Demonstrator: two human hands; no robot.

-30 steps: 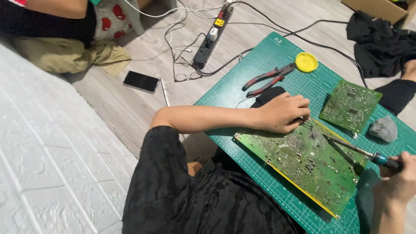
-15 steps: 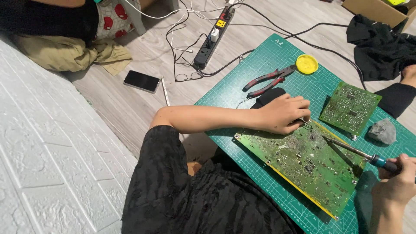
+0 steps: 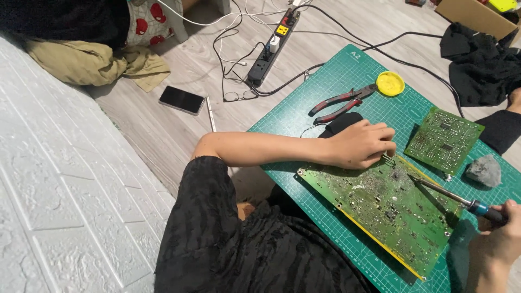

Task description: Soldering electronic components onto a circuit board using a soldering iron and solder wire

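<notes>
A large green circuit board (image 3: 388,209) lies on a green cutting mat (image 3: 336,76). My left hand (image 3: 361,144) rests on the board's upper edge, fingers curled on a thin wire there. At the lower right, my right hand (image 3: 502,241) grips a soldering iron (image 3: 450,195) by its dark handle. The iron's tip touches the board near my left fingers.
A smaller green circuit board (image 3: 444,140), red-handled pliers (image 3: 342,103), a yellow round lid (image 3: 390,83) and a grey lump (image 3: 483,170) lie on the mat. A power strip (image 3: 271,49) with cables, a phone (image 3: 182,100), eyeglasses (image 3: 239,96) and dark cloth (image 3: 480,59) sit on the wooden floor.
The iron's tip has shifted slightly toward my left fingers on the large board. The view has drifted a little; my left hand stays put.
</notes>
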